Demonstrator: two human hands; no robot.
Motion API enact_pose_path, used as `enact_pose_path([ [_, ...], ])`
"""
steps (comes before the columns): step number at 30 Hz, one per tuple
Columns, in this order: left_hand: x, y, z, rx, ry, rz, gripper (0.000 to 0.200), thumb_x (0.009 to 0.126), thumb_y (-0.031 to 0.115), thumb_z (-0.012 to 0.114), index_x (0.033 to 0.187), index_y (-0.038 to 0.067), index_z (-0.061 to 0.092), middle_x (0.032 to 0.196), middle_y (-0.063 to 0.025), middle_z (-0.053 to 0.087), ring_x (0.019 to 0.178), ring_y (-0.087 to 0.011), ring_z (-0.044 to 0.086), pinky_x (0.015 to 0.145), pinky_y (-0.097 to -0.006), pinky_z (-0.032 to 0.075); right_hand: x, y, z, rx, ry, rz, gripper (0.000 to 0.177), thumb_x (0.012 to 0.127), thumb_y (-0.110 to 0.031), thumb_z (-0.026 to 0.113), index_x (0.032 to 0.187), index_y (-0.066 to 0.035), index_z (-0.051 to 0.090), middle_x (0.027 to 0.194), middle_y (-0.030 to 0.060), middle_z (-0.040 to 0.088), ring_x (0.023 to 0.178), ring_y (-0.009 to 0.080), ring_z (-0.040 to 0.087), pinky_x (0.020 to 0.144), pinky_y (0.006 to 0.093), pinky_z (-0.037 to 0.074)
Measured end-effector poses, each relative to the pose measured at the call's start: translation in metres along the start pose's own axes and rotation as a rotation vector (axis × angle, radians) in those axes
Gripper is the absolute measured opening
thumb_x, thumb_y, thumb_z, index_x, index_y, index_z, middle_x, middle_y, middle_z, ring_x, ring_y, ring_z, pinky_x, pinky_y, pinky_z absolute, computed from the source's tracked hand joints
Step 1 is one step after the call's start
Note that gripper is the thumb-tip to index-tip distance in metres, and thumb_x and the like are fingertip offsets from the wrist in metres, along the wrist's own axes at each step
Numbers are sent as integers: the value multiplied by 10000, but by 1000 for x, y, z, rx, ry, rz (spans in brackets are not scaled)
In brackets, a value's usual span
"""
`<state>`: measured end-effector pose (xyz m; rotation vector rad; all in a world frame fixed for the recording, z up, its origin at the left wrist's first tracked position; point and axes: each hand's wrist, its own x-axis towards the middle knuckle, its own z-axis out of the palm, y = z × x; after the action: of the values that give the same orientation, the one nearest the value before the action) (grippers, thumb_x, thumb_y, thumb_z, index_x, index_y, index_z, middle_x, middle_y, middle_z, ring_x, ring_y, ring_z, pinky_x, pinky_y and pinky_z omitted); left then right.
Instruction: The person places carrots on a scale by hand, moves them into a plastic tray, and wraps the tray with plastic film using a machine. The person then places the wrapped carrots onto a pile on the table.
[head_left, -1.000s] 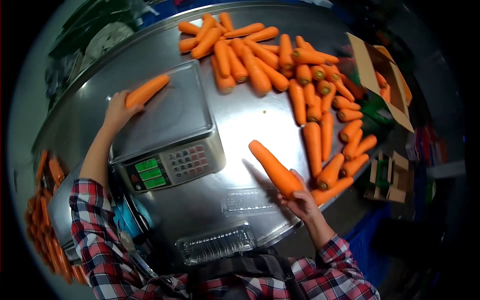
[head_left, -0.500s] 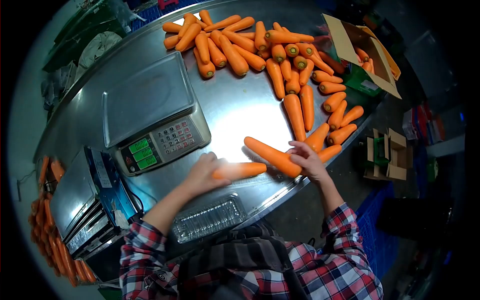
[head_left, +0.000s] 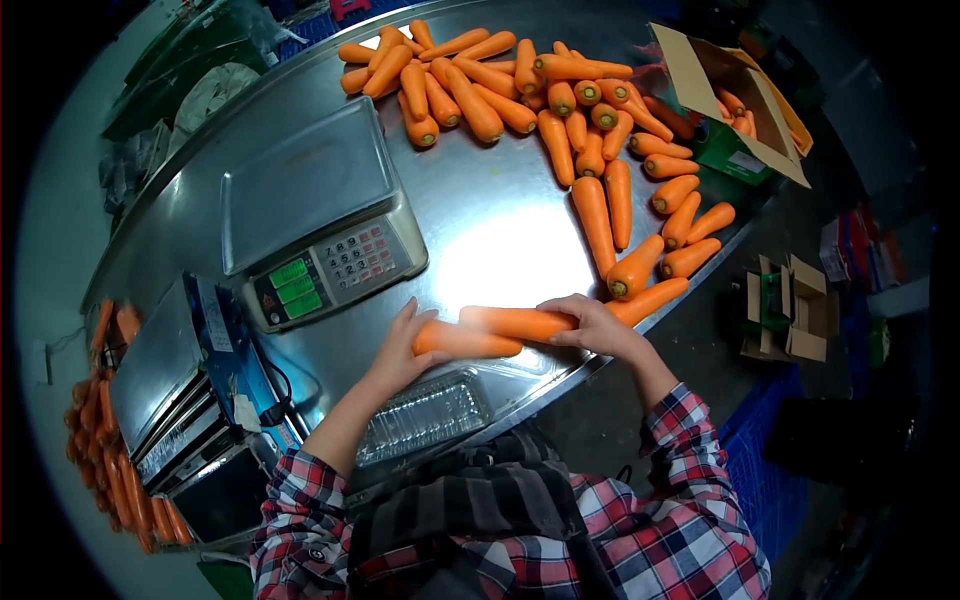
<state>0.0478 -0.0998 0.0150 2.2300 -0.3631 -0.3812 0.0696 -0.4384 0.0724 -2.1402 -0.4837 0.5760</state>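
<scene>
My left hand (head_left: 399,348) is wrapped round the thick end of one carrot (head_left: 468,342), whose other end points right. My right hand (head_left: 588,325) grips the right end of a second carrot (head_left: 512,322), which lies nearly level just above the first. The two carrots overlap in view, a little blurred; whether they touch I cannot tell. Just below them is a clear plastic tray (head_left: 425,418) near the front edge of the metal table (head_left: 470,190). Another carrot (head_left: 648,301) lies right beside my right hand.
A scale (head_left: 335,255) with lit green displays stands at the left. Many carrots (head_left: 478,105) are spread over the back and right of the table. An open cardboard box (head_left: 685,75) sits at the back right. Stacked metal equipment (head_left: 165,370) and more carrots (head_left: 120,480) are at far left.
My right hand has moved left and slightly down with its carrot, which has turned from slanted to nearly level. The two held carrots are now closer together.
</scene>
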Motion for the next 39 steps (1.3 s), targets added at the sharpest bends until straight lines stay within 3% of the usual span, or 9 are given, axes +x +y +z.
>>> enact_pose_path([
  [10, 27, -9, -22, 128, -181, 114, 884, 670, 286, 793, 1392, 70, 330, 1428, -259, 250, 1289, -374, 332, 1071, -414, 295, -17, -25, 50, -264, 268, 51, 513, 784, -187, 681, 1221, -15, 474, 1184, 178, 524, 1085, 323, 496, 959, 393, 392],
  [12, 18, -21, -25, -282, -191, -60, 892, 663, 264, 795, 1393, 62, 324, 1423, -243, 271, 1291, -364, 333, 1074, -408, 291, -30, -9, 58, -326, 512, 92, 521, 798, -197, 676, 1229, 2, 461, 1179, 195, 518, 1047, 310, 526, 917, 382, 426],
  [14, 6, -26, -32, -540, -230, -209, 893, 660, 244, 791, 1395, 60, 319, 1422, -220, 287, 1288, -356, 341, 1074, -404, 289, -40, -10, 51, -78, 503, 415, 530, 812, -202, 671, 1242, 23, 456, 1144, 210, 531, 931, 286, 586, 814, 358, 480],
  [16, 3, -23, -43, -650, -309, -320, 887, 663, 226, 781, 1399, 63, 314, 1427, -192, 298, 1281, -348, 355, 1072, -400, 291, -45, -15, 49, -122, 472, 406, 346, 844, -174, 609, 1101, 45, 531, 930, 206, 579, 852, 332, 602, 766, 389, 478],
  [19, 10, -28, -46, -5, -164, 122, 826, 683, 187, 752, 1388, 62, 341, 1388, -168, 370, 1257, -348, 386, 1070, -401, 294, -44, -16, 46, -155, 300, 426, 346, 833, -129, 572, 1128, 47, 521, 963, 230, 598, 907, 352, 595, 798, 398, 469],
  [22, 30, -16, -39, 158, -146, 311, 706, 705, 209, 758, 1310, 46, 432, 1312, -171, 446, 1222, -358, 413, 1039, -417, 323, -35, -16, 50, -80, 160, 403, 384, 808, -104, 562, 1158, 43, 506, 1008, 244, 599, 949, 360, 591, 839, 397, 461],
  [25, 40, 1, -31, 321, -345, 208, 616, 706, 237, 748, 1222, 22, 489, 1293, -195, 453, 1235, -386, 382, 1050, -436, 309, -31, -1, 51, 6, 250, 444, 427, 795, -84, 566, 1196, 38, 485, 1028, 241, 604, 971, 346, 597, 854, 378, 467],
  [32, 6, 2, -9, 103, 174, 133, 686, 686, 282, 762, 1259, 39, 475, 1158, -192, 490, 1124, -345, 448, 990, -419, 349, -23, 23, 53, 239, 245, 524, 382, 816, -65, 580, 1157, 74, 479, 890, 162, 636, 735, 214, 646, 670, 299, 524],
  [39, 21, -8, -13, -122, -31, -124, 649, 666, 314, 787, 1219, 77, 543, 1123, -156, 469, 1080, -300, 459, 967, -360, 372, -6, 23, 55, 507, 318, 485, 199, 845, -40, 555, 990, 47, 451, 750, 104, 582, 612, 157, 613, 534, 271, 521],
])
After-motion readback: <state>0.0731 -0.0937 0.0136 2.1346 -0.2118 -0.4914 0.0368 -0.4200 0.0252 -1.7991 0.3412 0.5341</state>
